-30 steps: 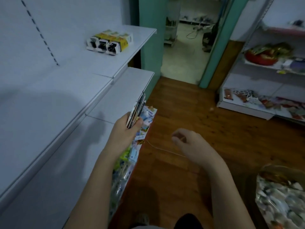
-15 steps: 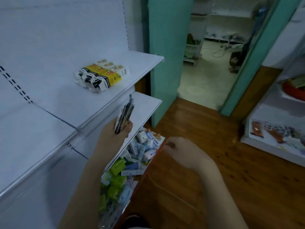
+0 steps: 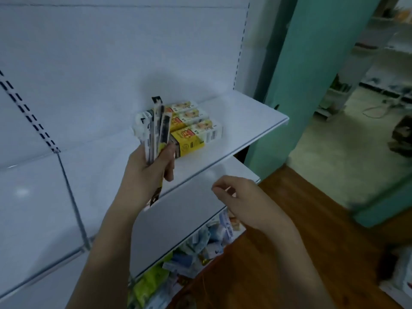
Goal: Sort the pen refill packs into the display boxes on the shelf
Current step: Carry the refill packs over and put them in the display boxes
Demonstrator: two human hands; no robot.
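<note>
A white shelf (image 3: 234,134) runs from near left to far right, and on it, toward the far right, lie 3 yellow-and-white display boxes (image 3: 196,128) side by side. The left hand (image 3: 149,172) is raised in front of the boxes' left ends, its fingers and thumb curled round a fanned bundle of slim pen refill packs (image 3: 157,128) that stand upright. The right hand (image 3: 243,199) hangs lower and to the right, below the shelf edge, holding nothing, with fingers loosely curled.
</note>
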